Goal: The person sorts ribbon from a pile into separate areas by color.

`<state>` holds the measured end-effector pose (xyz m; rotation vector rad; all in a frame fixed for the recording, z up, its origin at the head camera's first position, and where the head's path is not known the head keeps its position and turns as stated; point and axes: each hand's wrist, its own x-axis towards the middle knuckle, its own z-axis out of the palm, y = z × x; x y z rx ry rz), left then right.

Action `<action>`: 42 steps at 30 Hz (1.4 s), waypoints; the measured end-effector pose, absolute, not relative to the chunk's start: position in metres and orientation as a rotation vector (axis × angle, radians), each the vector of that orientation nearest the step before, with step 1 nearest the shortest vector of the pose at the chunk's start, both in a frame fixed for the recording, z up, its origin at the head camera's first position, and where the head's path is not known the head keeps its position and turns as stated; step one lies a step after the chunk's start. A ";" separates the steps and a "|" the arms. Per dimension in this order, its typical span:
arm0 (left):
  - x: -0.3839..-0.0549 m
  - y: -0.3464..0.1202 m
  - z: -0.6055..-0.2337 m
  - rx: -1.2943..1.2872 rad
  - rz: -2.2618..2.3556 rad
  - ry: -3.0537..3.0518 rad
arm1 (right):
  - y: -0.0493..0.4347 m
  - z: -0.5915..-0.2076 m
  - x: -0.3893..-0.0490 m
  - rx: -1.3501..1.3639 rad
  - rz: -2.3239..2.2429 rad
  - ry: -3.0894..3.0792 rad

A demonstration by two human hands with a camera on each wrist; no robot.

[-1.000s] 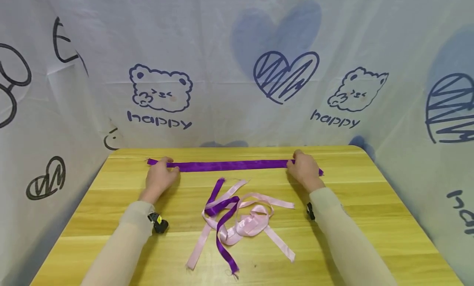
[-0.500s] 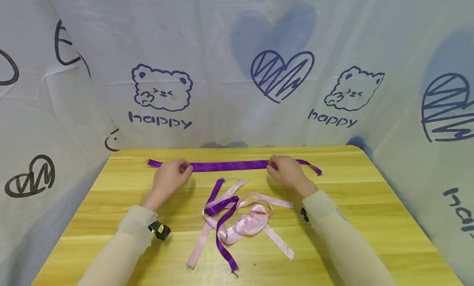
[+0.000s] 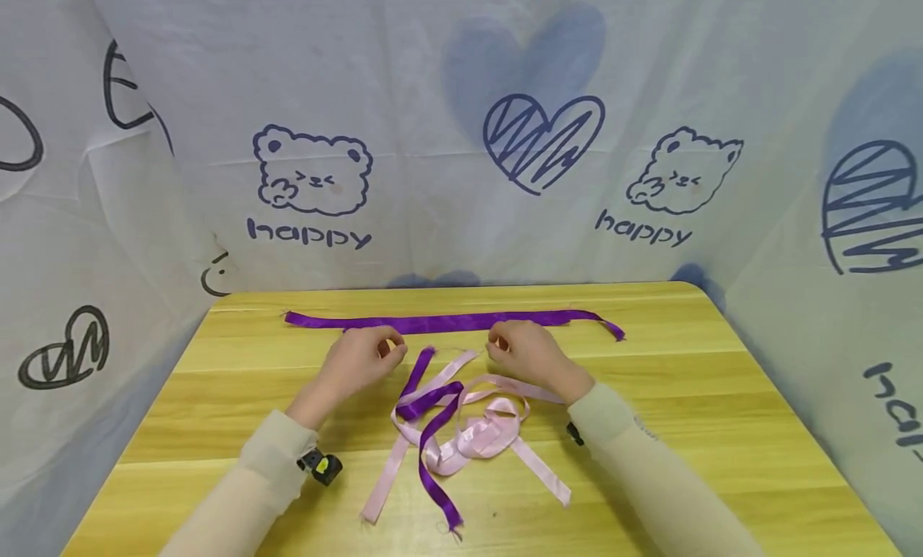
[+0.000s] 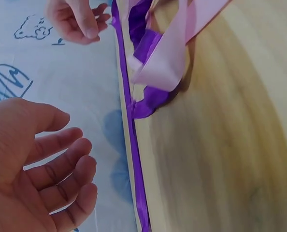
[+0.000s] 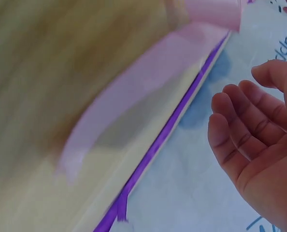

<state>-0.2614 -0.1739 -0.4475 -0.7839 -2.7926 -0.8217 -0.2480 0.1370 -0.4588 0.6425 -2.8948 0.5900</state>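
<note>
A long purple ribbon [image 3: 461,323] lies nearly straight across the back of the table, its right end bent toward the front. In front of it is a loose heap: a pink ribbon [image 3: 483,438] in loops and a second purple ribbon [image 3: 441,501] that twists through it. My left hand [image 3: 360,363] hovers at the heap's back left, fingers loosely bent and thumb apart. Opposite it, at the back right, is my right hand [image 3: 532,353], in a similar pose. Both wrist views show nothing held: the left hand [image 4: 51,169] and the right hand [image 5: 259,140] have bare palms and separated fingers.
The wooden table [image 3: 692,429] has rounded back corners. A white cloth [image 3: 425,180] printed with bears and hearts hangs behind it and along both sides. A small black device [image 3: 324,467] is strapped at my left wrist.
Both hands have moved inward and toward me from the ends of the straight purple ribbon, leaving it on the table. The ribbon heap looks unchanged.
</note>
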 end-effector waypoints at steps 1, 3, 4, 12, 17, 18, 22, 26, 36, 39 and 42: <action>-0.260 -0.173 -0.448 -0.804 -0.820 -2.801 | 0.135 -0.459 -0.247 0.659 0.597 -2.899; -0.258 -0.172 -0.448 -0.842 -0.814 -2.815 | 0.130 -0.461 -0.246 0.679 0.603 -2.916; -0.257 -0.172 -0.449 -0.858 -0.807 -2.820 | 0.128 -0.462 -0.245 0.682 0.607 -2.926; -0.243 -0.166 -0.449 -0.872 -0.801 -2.896 | 0.114 -0.465 -0.240 0.787 0.590 -2.905; -0.239 -0.157 -0.448 -0.862 -0.818 -2.918 | 0.109 -0.465 -0.240 0.874 0.600 -2.879; -0.238 -0.155 -0.448 -0.864 -0.815 -2.918 | 0.108 -0.465 -0.240 0.883 0.596 -2.874; -0.237 -0.152 -0.446 -0.892 -0.781 -2.931 | 0.103 -0.463 -0.239 0.919 0.588 -2.856; -0.237 -0.151 -0.446 -0.929 -0.743 -2.947 | 0.101 -0.462 -0.239 0.968 0.562 -2.834; -0.228 -0.149 -0.458 -0.914 -0.738 -2.982 | 0.095 -0.469 -0.232 0.994 0.472 -2.853; -0.225 -0.148 -0.460 -0.917 -0.732 -2.987 | 0.094 -0.472 -0.230 1.002 0.456 -2.847; -0.223 -0.147 -0.462 -0.928 -0.718 -2.989 | 0.094 -0.474 -0.229 1.023 0.442 -2.838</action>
